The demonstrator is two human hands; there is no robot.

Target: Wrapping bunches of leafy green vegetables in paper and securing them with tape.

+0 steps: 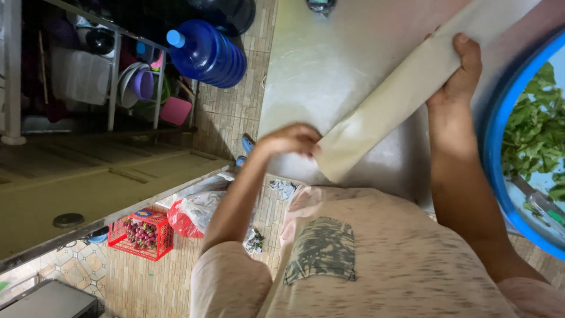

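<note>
A long pale beige sheet (394, 100), thin like dough or wrapper, stretches across the steel table (318, 65). My left hand (289, 140) pinches its near corner at the table's front edge. My right hand (459, 73) grips the sheet farther up, thumb on top, holding it taut above the tabletop. The far end of the sheet runs out of view at the top right.
A blue basin (497, 141) with leafy greens (538, 129) stands at the right. On the tiled floor to the left lie a blue water jug (209, 53), a dish rack (112, 70), a red basket (141, 234) and a plastic bag (197, 212).
</note>
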